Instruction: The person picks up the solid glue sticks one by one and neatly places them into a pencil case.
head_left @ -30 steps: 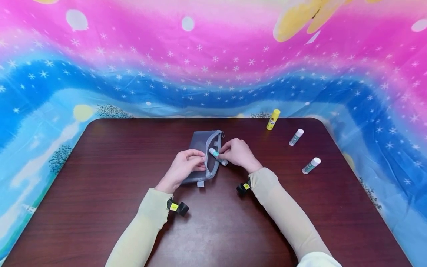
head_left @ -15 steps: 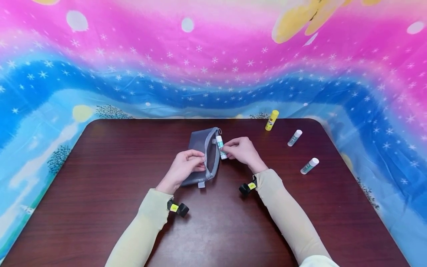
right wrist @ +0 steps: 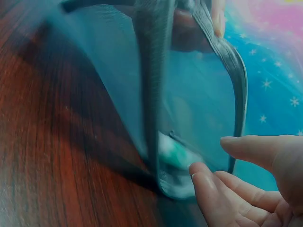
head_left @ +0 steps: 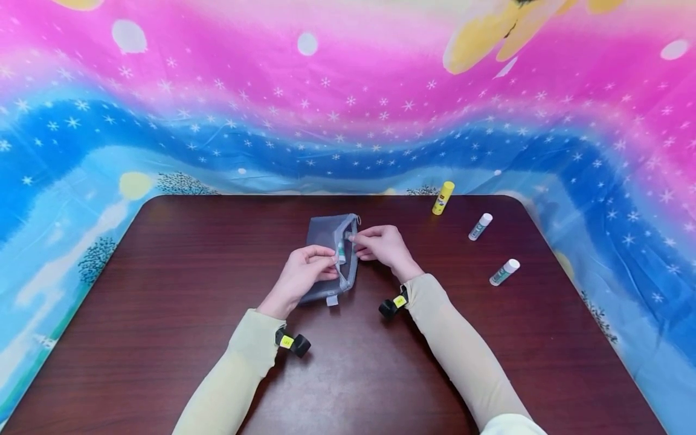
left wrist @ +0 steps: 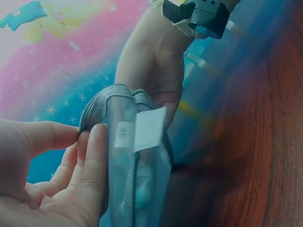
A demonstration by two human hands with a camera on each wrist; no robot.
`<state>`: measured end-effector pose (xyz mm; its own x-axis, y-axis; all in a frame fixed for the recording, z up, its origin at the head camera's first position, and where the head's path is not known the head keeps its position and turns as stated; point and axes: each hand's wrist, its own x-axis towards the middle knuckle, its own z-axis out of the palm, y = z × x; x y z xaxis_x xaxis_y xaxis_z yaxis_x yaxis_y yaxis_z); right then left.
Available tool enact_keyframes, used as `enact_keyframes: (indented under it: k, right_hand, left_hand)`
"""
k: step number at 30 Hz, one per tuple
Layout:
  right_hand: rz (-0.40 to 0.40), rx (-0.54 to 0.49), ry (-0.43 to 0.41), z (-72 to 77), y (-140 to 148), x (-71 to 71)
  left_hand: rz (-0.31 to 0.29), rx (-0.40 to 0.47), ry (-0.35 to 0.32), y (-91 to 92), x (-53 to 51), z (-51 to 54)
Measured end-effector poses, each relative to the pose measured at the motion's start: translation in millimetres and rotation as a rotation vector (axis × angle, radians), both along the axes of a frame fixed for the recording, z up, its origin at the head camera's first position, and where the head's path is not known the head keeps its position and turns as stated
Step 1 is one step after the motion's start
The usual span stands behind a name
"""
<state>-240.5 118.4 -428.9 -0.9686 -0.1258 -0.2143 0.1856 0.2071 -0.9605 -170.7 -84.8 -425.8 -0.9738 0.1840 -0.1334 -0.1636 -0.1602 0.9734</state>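
Observation:
A grey mesh zip pouch [head_left: 322, 232] stands with its mouth spread in the middle of the table. My left hand [head_left: 302, 273] pinches the near zip edge between thumb and fingers, as the left wrist view shows. Inside the pouch is a white and green glue stick [head_left: 341, 251], blurred in the right wrist view. My right hand [head_left: 385, 249] is at the pouch's right edge. In the right wrist view its thumb [right wrist: 253, 149] and fingers [right wrist: 208, 189] are apart beside the mouth, with the glue stick beyond them, not between them.
To the right, two white-capped glue sticks [head_left: 481, 226] stand on the dark wooden table [head_left: 190, 272]. A yellow glue stick [head_left: 443, 198] stands near the back edge. A colourful cloth [head_left: 348, 121] hangs behind the table.
The glue stick in my right hand was drawn up outside the mouth, then went into the pouch and left the fingers. My left hand has kept its pinch on the zip edge.

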Motion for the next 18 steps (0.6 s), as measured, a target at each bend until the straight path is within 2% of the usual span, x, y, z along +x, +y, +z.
enact_keyframes:
  k: [6,18]
  right_hand:
    - [0.003,-0.006,0.031,5.2,0,3.9]
    - [-0.008,0.003,0.101,12.2,17,8.9]
  left_hand:
    - [0.024,0.012,0.016,0.8,-0.3,0.0]
    - [0.008,0.005,0.017,-0.8,0.5,1.4]
